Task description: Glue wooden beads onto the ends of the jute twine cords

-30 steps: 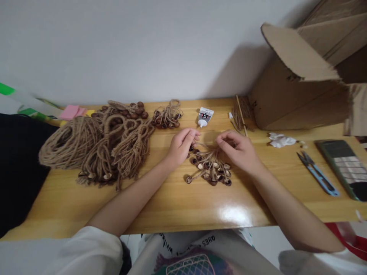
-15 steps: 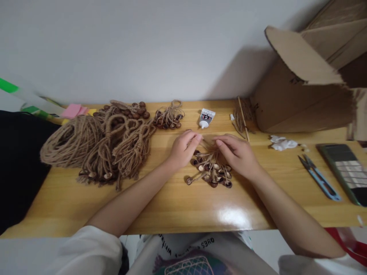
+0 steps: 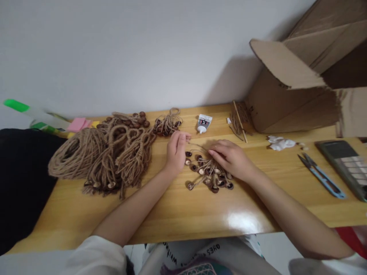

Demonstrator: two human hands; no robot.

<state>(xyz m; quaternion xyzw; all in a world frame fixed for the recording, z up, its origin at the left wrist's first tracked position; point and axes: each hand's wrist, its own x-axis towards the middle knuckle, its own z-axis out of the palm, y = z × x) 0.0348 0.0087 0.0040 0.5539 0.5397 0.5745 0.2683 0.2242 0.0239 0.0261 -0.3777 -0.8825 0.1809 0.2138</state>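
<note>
A bunch of twine strands with brown half shells [image 3: 215,188] at their ends lies on the wooden table between my hands. My right hand [image 3: 229,157] is closed on the top of the bunch, with twine coming out at its fingertips. A thin strand [image 3: 197,145] runs from there to my left hand [image 3: 177,149], whose fingers are pressed together; what they hold at the tips is too small to make out. Beyond my hands lies a white and grey tube [image 3: 204,123]. A smaller shell bunch [image 3: 168,123] sits behind my left hand.
A twine coil [image 3: 77,152] and knotted twine bundles [image 3: 134,152] lie at the left, beside black cloth [image 3: 25,183]. At the right are a stick [image 3: 239,121], crumpled tissue [image 3: 281,143], blue snips [image 3: 322,175], a phone-like dark object [image 3: 341,160] and a cardboard box [image 3: 286,110].
My left hand has moved left, away from my right hand, and the thin strand now spans the gap. My right hand has shifted slightly down. The camera view has shifted a little.
</note>
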